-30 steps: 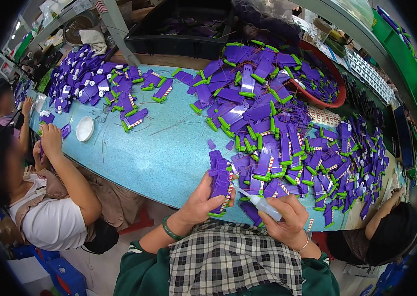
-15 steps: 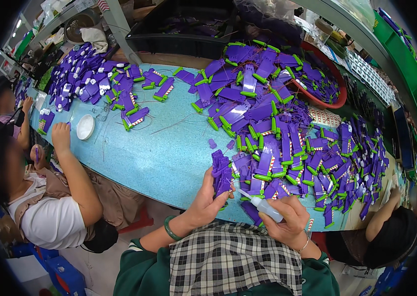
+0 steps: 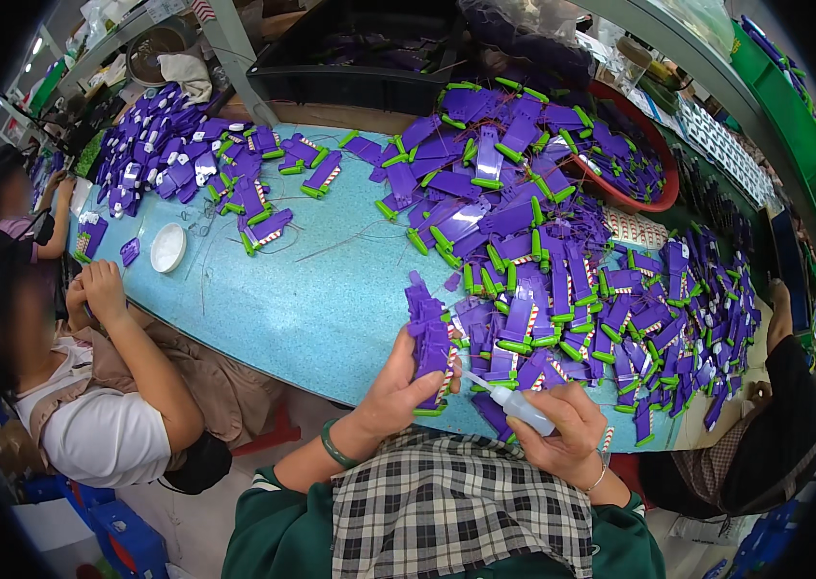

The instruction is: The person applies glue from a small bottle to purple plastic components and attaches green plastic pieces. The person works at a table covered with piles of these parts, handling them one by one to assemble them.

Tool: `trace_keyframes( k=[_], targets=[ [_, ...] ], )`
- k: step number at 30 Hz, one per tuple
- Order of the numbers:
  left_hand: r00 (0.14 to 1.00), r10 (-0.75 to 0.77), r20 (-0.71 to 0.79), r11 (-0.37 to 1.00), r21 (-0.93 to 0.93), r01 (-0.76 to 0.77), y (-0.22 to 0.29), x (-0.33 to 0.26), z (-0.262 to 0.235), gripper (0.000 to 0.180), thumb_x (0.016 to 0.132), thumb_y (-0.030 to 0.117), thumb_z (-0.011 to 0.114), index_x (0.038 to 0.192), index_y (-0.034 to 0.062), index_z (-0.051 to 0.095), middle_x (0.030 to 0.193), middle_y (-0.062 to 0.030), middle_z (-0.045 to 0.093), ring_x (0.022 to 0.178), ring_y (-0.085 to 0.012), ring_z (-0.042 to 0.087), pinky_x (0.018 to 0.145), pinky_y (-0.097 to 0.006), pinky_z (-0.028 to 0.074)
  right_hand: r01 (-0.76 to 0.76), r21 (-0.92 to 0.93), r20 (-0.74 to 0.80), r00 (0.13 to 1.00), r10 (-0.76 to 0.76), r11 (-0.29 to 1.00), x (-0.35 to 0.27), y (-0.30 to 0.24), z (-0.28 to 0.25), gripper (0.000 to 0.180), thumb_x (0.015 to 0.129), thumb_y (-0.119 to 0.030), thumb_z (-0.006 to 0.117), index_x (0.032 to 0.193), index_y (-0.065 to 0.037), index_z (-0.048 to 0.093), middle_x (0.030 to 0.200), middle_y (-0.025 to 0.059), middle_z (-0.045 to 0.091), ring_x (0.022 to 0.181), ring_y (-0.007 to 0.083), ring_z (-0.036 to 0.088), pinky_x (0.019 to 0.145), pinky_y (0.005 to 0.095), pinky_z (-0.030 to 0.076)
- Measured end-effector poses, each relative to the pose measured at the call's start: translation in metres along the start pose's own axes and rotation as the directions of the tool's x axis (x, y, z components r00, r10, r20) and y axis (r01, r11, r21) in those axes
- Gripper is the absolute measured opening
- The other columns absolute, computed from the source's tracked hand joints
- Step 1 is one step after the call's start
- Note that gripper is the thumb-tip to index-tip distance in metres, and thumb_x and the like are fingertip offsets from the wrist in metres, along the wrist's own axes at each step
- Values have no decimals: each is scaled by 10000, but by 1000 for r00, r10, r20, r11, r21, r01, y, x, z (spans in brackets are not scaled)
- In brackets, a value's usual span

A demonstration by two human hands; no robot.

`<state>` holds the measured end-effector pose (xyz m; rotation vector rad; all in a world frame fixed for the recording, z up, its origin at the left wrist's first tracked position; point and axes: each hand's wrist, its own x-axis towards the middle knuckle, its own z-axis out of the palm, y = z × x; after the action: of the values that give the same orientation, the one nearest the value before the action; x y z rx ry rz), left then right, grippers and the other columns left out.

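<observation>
My left hand [image 3: 388,391] is closed around several purple plastic pieces [image 3: 430,333], bunched upright, with a red-and-white striped edge and a green end at the bottom. In my right hand [image 3: 570,434] is a small translucent squeeze bottle [image 3: 526,409], tilted with its thin nozzle toward the purple pieces. The nozzle tip is close to their striped edge; whether it touches I cannot tell. Right beside both hands spreads a large heap of purple parts with green ends [image 3: 562,280], with thin wires among them.
A blue tabletop [image 3: 282,289] runs to the left, where a white dish [image 3: 167,248] and a pile of purple and white parts [image 3: 152,159] lie. A red basin [image 3: 663,188] of parts stands behind the heap. Co-workers sit at left [image 3: 104,425] and right [image 3: 765,425].
The purple pieces in my left hand have shifted, and their striped edge and green end now show more. The left co-worker's hands have drawn together; a purple piece lies by the dish.
</observation>
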<state>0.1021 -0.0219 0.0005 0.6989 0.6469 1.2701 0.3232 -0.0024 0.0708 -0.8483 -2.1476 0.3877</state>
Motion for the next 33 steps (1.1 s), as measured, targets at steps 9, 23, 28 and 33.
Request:
trace_keyframes(
  k=[9, 23, 28, 33],
  targets=[
    [998, 53, -30, 991, -121, -57, 5, 1, 5, 613, 870, 125, 630, 1366, 51, 279, 1212, -120, 462, 972, -181, 533, 784, -343, 505, 21, 35, 15, 1000, -22, 999, 0, 0, 3, 393, 637, -56, 824, 987, -15, 650, 748, 91, 628, 575, 183, 606, 459, 272, 461],
    [981, 185, -59, 959, 229, -167, 1, -1, 5, 563, 914, 51, 505, 1393, 19, 211, 1095, -114, 489, 964, -163, 517, 863, -342, 454, 8, 11, 21, 1000, -9, 1000, -1, -3, 2, 401, 627, -69, 832, 984, -26, 655, 755, 88, 627, 580, 186, 603, 476, 278, 466],
    [979, 204, -22, 913, 364, -182, -5, -2, 1, 577, 917, 2, 457, 1408, -7, 155, 1089, -105, 482, 971, -158, 507, 867, -334, 446, -26, 30, 39, 999, 25, 999, -5, -4, 4, 411, 608, -81, 840, 971, -45, 652, 770, 99, 627, 604, 204, 610, 514, 295, 486],
    [970, 226, -94, 899, 403, -171, -9, -4, 5, 542, 900, -14, 480, 1378, -5, 223, 1068, -116, 502, 941, -161, 521, 874, -330, 443, -29, 42, 47, 999, 27, 999, -4, -4, 5, 407, 612, -73, 837, 974, -44, 653, 760, 100, 628, 607, 205, 617, 520, 296, 493]
  ],
)
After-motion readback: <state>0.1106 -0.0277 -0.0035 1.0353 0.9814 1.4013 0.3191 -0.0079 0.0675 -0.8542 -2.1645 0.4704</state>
